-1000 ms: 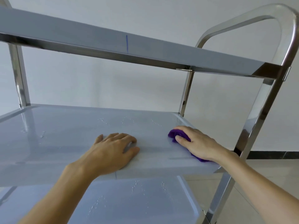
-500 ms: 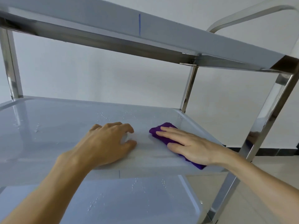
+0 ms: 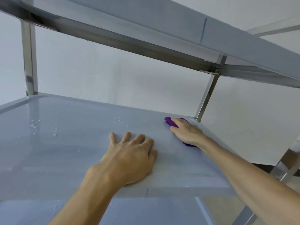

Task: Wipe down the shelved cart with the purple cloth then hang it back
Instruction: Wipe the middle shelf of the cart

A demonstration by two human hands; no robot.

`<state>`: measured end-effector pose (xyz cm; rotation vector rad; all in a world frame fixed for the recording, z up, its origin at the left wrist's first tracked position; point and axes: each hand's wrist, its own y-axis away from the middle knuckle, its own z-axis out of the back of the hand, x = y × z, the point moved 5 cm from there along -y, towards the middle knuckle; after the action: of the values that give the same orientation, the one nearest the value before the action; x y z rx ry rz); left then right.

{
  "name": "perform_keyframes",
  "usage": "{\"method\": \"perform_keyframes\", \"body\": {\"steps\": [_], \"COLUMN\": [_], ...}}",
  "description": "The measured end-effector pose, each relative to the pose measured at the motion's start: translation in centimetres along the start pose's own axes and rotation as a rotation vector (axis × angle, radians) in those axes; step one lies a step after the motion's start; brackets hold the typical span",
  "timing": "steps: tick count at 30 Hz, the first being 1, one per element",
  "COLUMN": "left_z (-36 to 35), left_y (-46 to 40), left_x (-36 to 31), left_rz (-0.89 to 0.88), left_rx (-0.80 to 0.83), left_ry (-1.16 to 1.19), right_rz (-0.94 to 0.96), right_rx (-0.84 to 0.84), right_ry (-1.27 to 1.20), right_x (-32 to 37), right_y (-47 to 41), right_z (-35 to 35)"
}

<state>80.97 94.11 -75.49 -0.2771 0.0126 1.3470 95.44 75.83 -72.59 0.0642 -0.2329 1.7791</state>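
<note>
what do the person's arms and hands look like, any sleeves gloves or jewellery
Both forearms are bare as far as the frame shows, no sleeves in view. The left hand and right hand wear no gloves, and no rings, watch or bracelet show.

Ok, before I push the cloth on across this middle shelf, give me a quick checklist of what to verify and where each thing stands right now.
1. Purple cloth under the right hand, flat on the middle shelf: ok.
2. Left hand braced flat on the shelf near its front edge: ok.
3. Path to the left free of objects: ok, nothing stands on the shelf.
4. Water droplets wiped away: not ok, several remain toward the left and the middle rear.
5. Far right corner by the rear post reached: ok, the cloth lies close to it.
6. A place to hang the cloth afterwards: cannot tell, none in view.
</note>
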Motion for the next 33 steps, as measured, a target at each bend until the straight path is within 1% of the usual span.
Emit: {"method": "perform_keyframes", "body": {"steps": [2, 4, 6, 9, 11, 14, 17, 19, 22, 24, 27, 30, 31, 33], "left_z": [0.1, 0.3, 0.2, 0.0, -0.3, -0.6, -0.9, -1.2, -1.1, -1.0, -0.9, -0.8, -0.8, -0.7], "left_y": [0.2, 0.4, 0.6, 0.6, 0.5, 0.1, -0.3, -0.6, -0.8, -0.8, -0.6, -0.4, -0.4, -0.3], "left_x": [0.1, 0.2, 0.1, -0.4, -0.9, -1.7, -2.3, -2.4, -2.5, -2.4, -2.3, -2.4, -2.5, -2.7], "left_rz": [-0.002, -0.008, -0.01, -0.016, -0.019, -0.028, -0.042, -0.042, -0.056, -0.059, -0.054, -0.055, -0.06, -0.071], "left_rx": [-0.01, -0.027, -0.027, -0.015, -0.015, -0.026, -0.03, -0.016, -0.031, -0.047, -0.077, -0.085, -0.083, -0.073], "left_ry": [-0.01, -0.015, -0.014, -0.022, -0.045, -0.061, -0.064, -0.041, -0.022, -0.03, -0.051, -0.07, -0.072, -0.084], "right_rz": [0.164, 0.298, 0.325, 0.162, 0.037, -0.105, -0.177, -0.185, -0.108, 0.011, 0.215, 0.338, 0.338, 0.249], "right_rx": [0.06, 0.093, 0.131, 0.166, 0.113, 0.027, 0.005, -0.016, -0.013, 0.037, 0.09, 0.12, 0.128, 0.115], "right_ry": [-0.012, -0.032, -0.091, -0.192, -0.206, -0.162, -0.113, -0.081, -0.067, -0.08, -0.104, -0.153, -0.186, -0.224], "right_x": [2.8, 3.0, 1.1, -3.6, -6.6, -9.8, -10.1, -8.8, -4.6, -1.0, 2.3, 1.9, 1.0, -2.0], "right_y": [1.3, 3.5, 5.2, 5.3, 3.4, -0.8, -4.6, -6.9, -9.1, -8.9, -5.5, -1.0, 0.1, 0.4], "right_z": [-1.0, -1.4, -0.9, 0.6, 1.5, 1.8, 1.5, 1.1, -0.2, -1.0, -1.6, -1.6, -1.4, -0.7]}}
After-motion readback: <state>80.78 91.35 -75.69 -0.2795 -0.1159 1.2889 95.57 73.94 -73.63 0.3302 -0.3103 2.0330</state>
